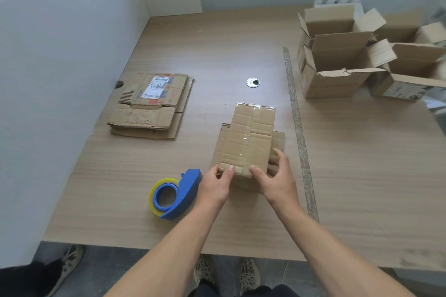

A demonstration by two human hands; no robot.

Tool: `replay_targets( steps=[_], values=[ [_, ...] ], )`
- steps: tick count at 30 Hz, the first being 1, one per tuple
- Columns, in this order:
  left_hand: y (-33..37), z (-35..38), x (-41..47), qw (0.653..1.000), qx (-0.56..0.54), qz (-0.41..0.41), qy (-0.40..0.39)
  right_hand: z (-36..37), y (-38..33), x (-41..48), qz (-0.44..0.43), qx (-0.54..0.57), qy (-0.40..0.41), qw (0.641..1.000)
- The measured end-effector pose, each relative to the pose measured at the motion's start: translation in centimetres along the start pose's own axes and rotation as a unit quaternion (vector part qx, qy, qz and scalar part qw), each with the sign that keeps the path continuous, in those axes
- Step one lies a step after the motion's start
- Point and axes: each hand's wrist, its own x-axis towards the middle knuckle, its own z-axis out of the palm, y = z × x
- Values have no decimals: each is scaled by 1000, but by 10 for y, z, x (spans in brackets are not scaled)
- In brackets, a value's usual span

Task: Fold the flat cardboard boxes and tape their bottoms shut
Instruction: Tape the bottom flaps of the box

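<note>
A small brown cardboard box (248,137) stands bottom-up at the table's middle, a strip of clear tape running along its bottom seam. My left hand (216,184) holds its near left corner, thumb on top. My right hand (274,177) grips the near right corner, thumb on top and fingers round the side. A blue tape dispenser (175,194) with a clear roll lies just left of my left hand. A stack of flat cardboard boxes (150,105), the top one bearing a white label, lies at the left.
Several folded boxes with open flaps (337,55) crowd the table's back right. A round metal cable grommet (253,82) sits behind the box. A rough seam strip (298,128) runs along the table at right. White partition walls stand left and behind.
</note>
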Motion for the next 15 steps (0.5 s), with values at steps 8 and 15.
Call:
replay_targets(
  steps=[8,15],
  values=[
    [0,8,6,993,90,26,69,3,5,11,18,-45,-64,997],
    [1,1,8,995,64,-8,75,-8,1,6,11,14,-86,996]
  ],
)
